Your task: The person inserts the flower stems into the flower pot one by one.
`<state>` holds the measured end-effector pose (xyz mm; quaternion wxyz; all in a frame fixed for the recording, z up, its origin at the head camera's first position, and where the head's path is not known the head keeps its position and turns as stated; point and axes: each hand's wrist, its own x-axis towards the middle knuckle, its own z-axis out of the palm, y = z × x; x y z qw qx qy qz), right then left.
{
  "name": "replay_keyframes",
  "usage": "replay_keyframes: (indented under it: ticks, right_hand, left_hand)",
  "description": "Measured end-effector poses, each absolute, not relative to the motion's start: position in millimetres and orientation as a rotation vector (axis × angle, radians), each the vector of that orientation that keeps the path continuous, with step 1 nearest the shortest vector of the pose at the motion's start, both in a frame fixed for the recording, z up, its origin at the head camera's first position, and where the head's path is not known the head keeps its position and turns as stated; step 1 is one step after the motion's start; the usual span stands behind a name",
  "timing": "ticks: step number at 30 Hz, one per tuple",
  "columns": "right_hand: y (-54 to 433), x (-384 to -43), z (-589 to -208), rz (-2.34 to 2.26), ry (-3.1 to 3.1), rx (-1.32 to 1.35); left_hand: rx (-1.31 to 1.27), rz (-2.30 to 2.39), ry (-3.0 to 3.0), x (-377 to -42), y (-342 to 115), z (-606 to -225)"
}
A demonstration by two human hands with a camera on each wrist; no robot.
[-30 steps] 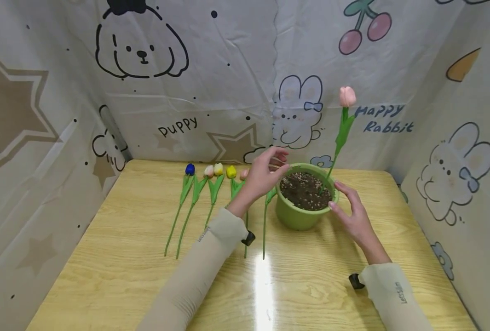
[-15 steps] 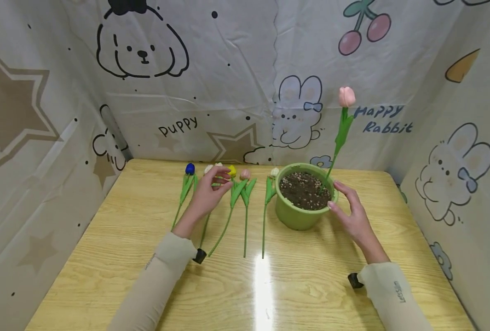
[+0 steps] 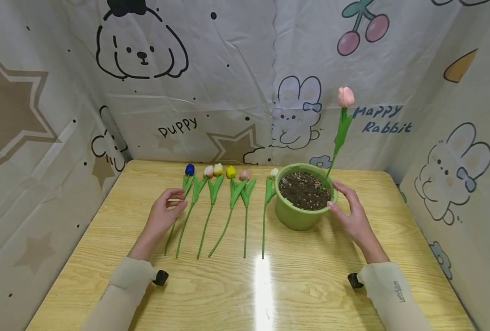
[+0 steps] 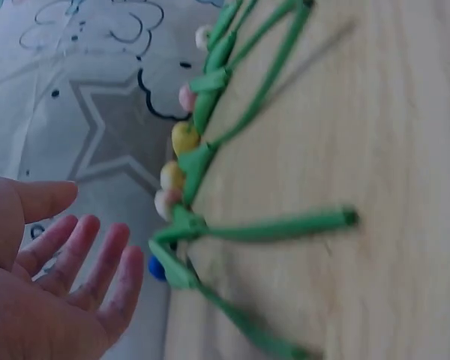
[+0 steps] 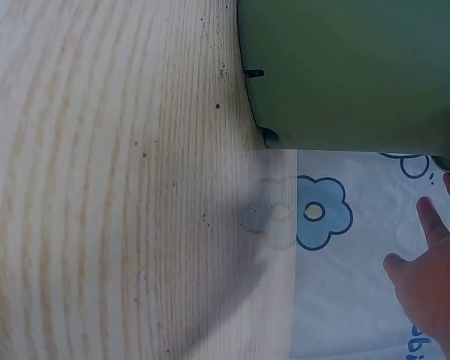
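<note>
My left hand (image 3: 165,214) hovers over the stem of the blue tulip (image 3: 189,169), fingers loosely bent and apart. The left wrist view shows this hand (image 4: 67,277) holding nothing, with the blue bud (image 4: 157,268) just past its fingertips. At the right, my right hand (image 3: 354,220) rests its fingertips and thumb against the rim of a green flowerpot (image 3: 296,218) filled with dark soil (image 3: 302,191). One pink tulip (image 3: 346,97) stands in that soil at the right side, leaning slightly right. In the right wrist view the pot wall (image 5: 352,75) stands above the fingers (image 5: 431,221).
Several more artificial tulips lie in a row left of the pot: a pale pink one (image 3: 209,172), a cream one (image 3: 218,169), a yellow one (image 3: 231,172), a pink one (image 3: 245,175) and a white one (image 3: 274,173). Printed cloth walls (image 3: 236,59) enclose the wooden table (image 3: 311,280).
My left hand has swept left from the pot's rim, across the row of tulips, to the blue one. The right hand has stayed at the pot.
</note>
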<state>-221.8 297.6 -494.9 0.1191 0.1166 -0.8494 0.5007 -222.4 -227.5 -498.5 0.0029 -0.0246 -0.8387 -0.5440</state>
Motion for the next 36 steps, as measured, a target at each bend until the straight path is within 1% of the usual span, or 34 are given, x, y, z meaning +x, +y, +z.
replay_keyframes:
  ticks: [8, 19, 29, 32, 36]
  right_hand:
    - [298.4, -222.5, -495.8, 1.474, -2.469, 0.347]
    - [297.0, -222.3, -496.4, 1.486, -2.463, 0.353]
    - [297.5, -223.0, -495.6, 1.478, -2.468, 0.340]
    - [297.4, -223.4, -495.7, 1.476, -2.468, 0.344]
    - [297.4, -222.6, -494.8, 1.478, -2.469, 0.344]
  left_hand:
    - [0.074, -1.729, -2.688, -212.8, -257.1, -506.4]
    - [0.240, -1.940, -2.681, -212.3, -267.6, -515.9]
    - [0.260, -2.009, -2.674, -213.7, -264.3, -520.6]
    - [0.258, -1.957, -2.706, -212.9, -261.3, -523.4]
    - [0.192, -1.812, -2.782, -215.4, -256.6, -526.3]
